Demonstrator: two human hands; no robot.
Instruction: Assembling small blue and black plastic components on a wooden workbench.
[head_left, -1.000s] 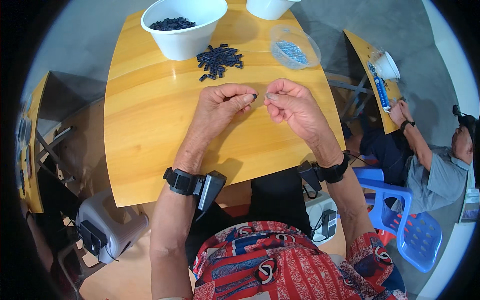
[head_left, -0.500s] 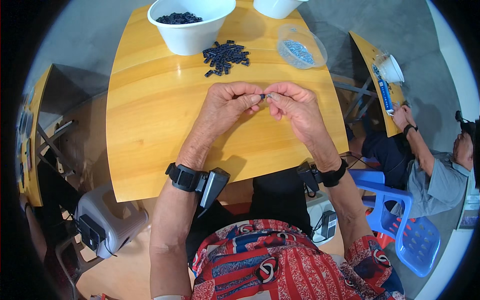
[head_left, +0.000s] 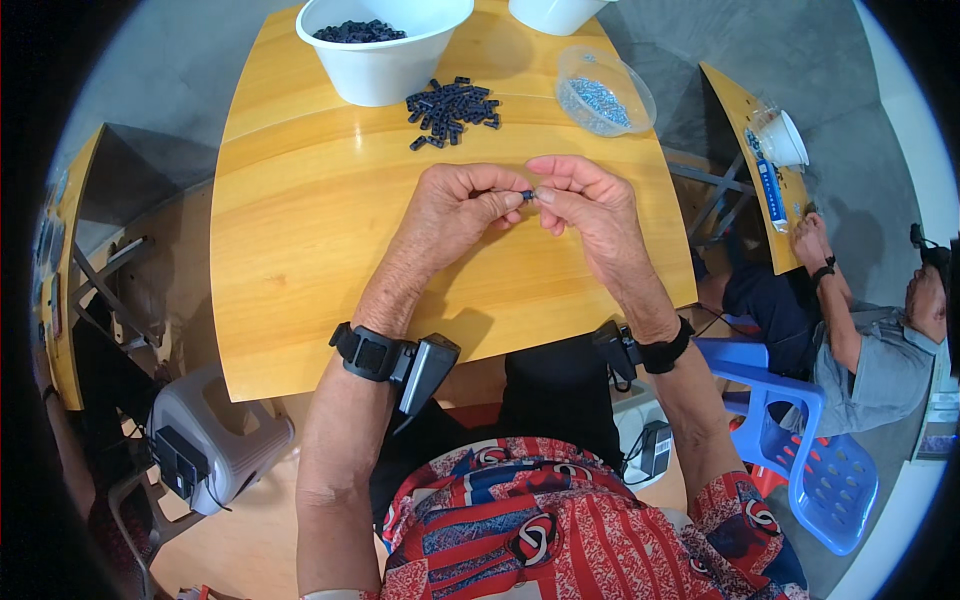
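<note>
Over the middle of the table, my left hand (head_left: pixel 470 200) is closed, pinching a small black plastic part (head_left: pixel 527 195) between thumb and forefinger. My right hand (head_left: pixel 588 200) meets it from the other side. Its thumb and a finger close on a tiny silver metal piece (head_left: pixel 537 194) at the end of the black part, while its forefinger is raised. The silver piece is mostly hidden by the fingertips. Beyond my hands lies a loose heap of similar black parts (head_left: pixel 452 108). A clear plastic tub (head_left: pixel 643 97) at the far right holds many small silver metal pieces (head_left: pixel 598 103).
A white tub (head_left: pixel 375 82) with more black parts stands at the table's far left, and another white container (head_left: pixel 560 14) at the far edge. To the right, a person (head_left: pixel 865 365) works at a separate table beside a blue plastic chair (head_left: pixel 815 475). A grey stool (head_left: pixel 225 440) stands at left.
My right forefinger has lifted away from the pinch. The silver piece has come up against the black part's end. My left hand has stayed nearly still.
</note>
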